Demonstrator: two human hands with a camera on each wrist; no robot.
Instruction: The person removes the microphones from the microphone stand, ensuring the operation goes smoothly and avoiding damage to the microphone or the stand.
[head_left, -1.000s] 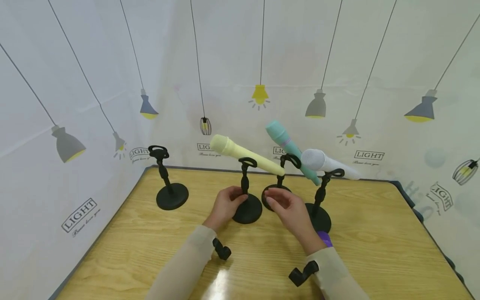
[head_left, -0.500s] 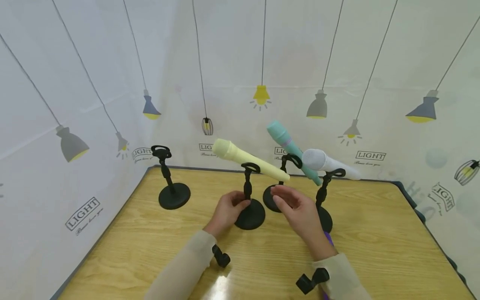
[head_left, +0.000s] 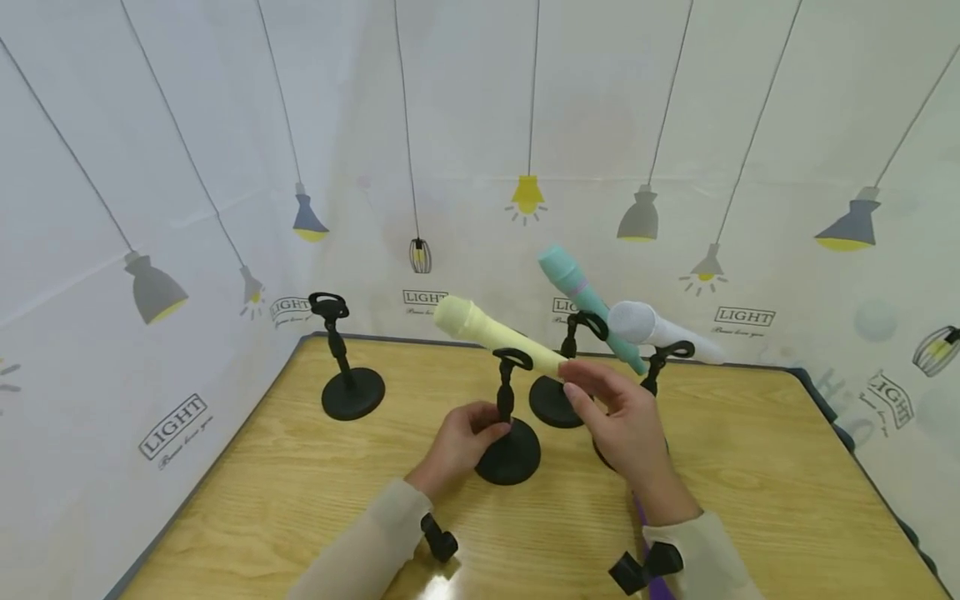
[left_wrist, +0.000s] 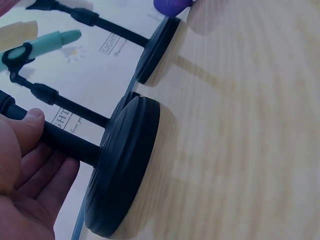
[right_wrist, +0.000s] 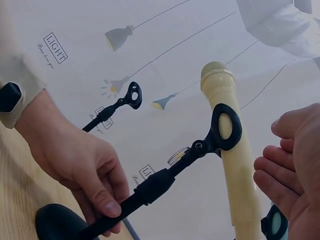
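Observation:
My left hand (head_left: 459, 443) grips the post of a black microphone stand (head_left: 512, 460), thumb and fingers around it just above the round base. A pale yellow microphone (head_left: 497, 335) sits tilted in that stand's clip, its head up to the left. My right hand (head_left: 628, 425) is by the microphone's tail end, fingers loosely bent and holding nothing; the right wrist view shows a gap between these fingers (right_wrist: 277, 172) and the yellow handle (right_wrist: 240, 185). Behind, a teal microphone (head_left: 577, 292) and a white microphone (head_left: 637, 323) rest in their own stands.
A black stand (head_left: 352, 393) with a bare clip is at the back left of the wooden table (head_left: 300, 500). A purple object (head_left: 654, 575) lies partly hidden beneath my right forearm; its rounded end (left_wrist: 171, 6) shows in the left wrist view. Lamp-printed sheets surround the table.
The stand with the yellow microphone has come nearer to me, with my left hand on its post. My right hand has shifted slightly right and now overlaps the microphone's tail end in the head view.

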